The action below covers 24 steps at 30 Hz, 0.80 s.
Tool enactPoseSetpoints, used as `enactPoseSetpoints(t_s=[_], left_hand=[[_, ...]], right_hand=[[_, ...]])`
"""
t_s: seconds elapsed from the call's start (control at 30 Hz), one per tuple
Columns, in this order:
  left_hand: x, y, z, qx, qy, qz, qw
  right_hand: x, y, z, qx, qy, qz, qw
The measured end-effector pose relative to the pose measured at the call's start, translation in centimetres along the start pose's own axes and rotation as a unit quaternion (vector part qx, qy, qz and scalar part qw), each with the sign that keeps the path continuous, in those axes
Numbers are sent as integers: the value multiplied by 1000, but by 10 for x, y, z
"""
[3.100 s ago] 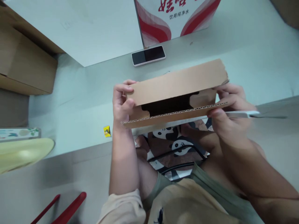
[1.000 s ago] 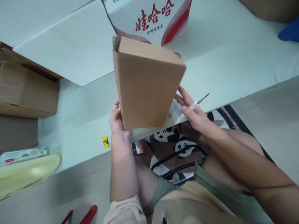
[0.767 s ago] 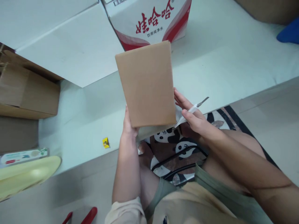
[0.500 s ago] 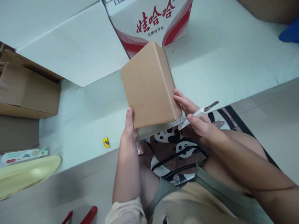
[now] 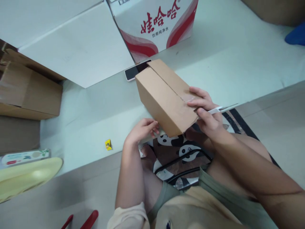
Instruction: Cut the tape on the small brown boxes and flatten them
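A brown cardboard box (image 5: 164,95) is tilted at the table's near edge, its flap seam facing up. My right hand (image 5: 207,109) has its fingers on the seamed face at the right end and also holds a white-handled knife (image 5: 215,110) with its thin blade pointing right. My left hand (image 5: 146,128) is beside the box's lower left side, fingers curled; whether they grip anything is hard to make out. Behind the box a phone (image 5: 137,70) lies on the table, partly covered by the box.
A white carton with red print (image 5: 158,28) and a large white box (image 5: 78,51) stand behind. Brown boxes (image 5: 30,89), a pale yellow tray (image 5: 35,173) and a small yellow packet (image 5: 108,144) are at the left. Something blue (image 5: 295,34) is at the far right.
The box has been turned, so its seam now shows, and lowered nearer. The phone has come into view. My left hand has shifted from gripping the box's corner to its lower side.
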<state>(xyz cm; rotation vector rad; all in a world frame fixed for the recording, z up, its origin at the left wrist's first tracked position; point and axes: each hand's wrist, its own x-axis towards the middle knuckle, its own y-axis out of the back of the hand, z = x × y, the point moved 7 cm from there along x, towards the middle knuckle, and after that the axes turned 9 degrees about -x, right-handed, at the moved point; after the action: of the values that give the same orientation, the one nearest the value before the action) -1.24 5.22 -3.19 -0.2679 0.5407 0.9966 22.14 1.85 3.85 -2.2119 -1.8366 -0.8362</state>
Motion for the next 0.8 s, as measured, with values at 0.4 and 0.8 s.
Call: enactPoseSetpoints(t_s=[0.4,0.8], left_hand=[[-65,-3,86,258,-551,323,726],[-43,-2,65,248,-487,364,755]], right_hand=[[1,-31,-36,30,51,-200,978],[24,11,0,209,-193,60,957]])
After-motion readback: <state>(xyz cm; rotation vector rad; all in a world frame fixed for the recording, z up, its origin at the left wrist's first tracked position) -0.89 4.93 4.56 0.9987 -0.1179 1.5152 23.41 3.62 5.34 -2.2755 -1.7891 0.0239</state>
